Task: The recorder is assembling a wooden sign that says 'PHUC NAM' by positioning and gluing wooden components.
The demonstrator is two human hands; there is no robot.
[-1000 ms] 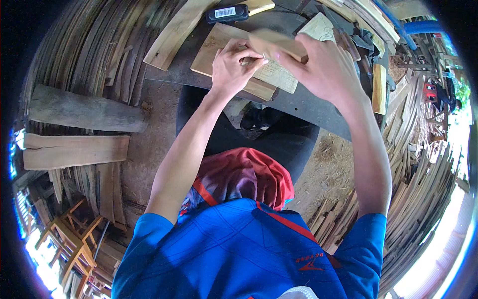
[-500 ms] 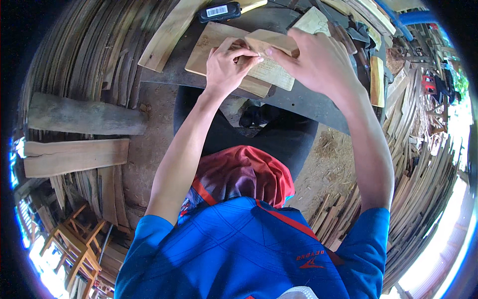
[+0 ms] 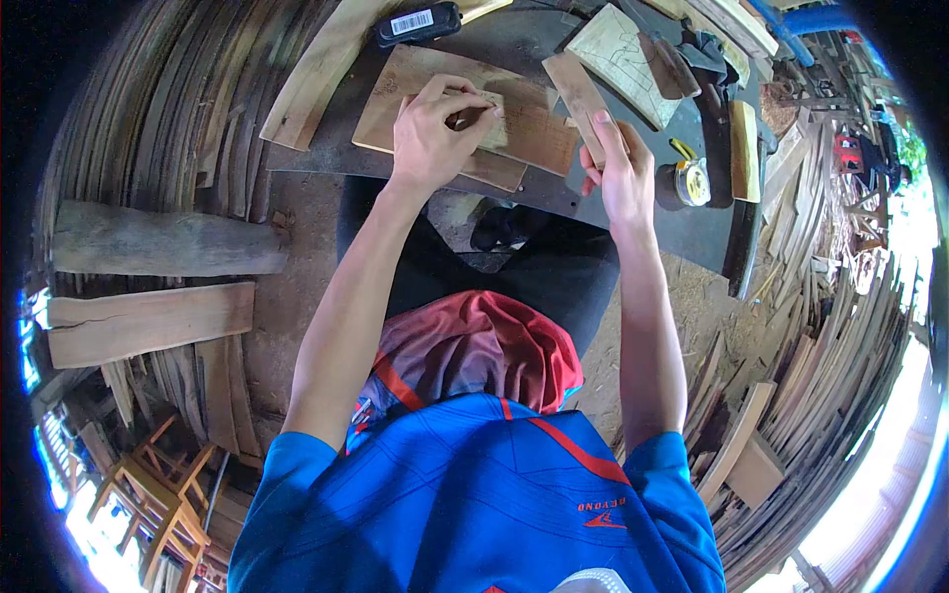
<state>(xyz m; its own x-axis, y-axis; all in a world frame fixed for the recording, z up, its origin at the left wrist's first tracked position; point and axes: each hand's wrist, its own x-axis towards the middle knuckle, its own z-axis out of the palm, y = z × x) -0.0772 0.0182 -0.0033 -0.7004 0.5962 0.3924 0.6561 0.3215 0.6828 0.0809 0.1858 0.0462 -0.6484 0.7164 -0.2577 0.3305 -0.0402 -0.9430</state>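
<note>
My right hand [image 3: 625, 173] grips a narrow flat strip of wood [image 3: 573, 87], tilted with its far end up and to the left, thumb along its face. Over the boards, my left hand [image 3: 435, 133] has thumb and fingertips pinched together; whatever is between them is too small to make out. Beneath and beside it lies a wide wooden board [image 3: 390, 94] with a smaller, darker wooden piece [image 3: 544, 140] on top. A pale wooden piece with drawn lines [image 3: 621, 64] lies farther right on the dark table [image 3: 326, 158].
A tape measure [image 3: 692, 183] and a wood block [image 3: 744, 148] lie at the table's right. At the far side are a black case with a white label [image 3: 419, 24] and wooden-handled tools [image 3: 674, 69]. Stacked planks [image 3: 168, 119] stand left; more timber [image 3: 830, 366] lies right.
My right hand has moved right and nearer, away from my left hand, and the strip it holds has turned. The tape measure has come into sight. My left hand stays pinched over the boards.
</note>
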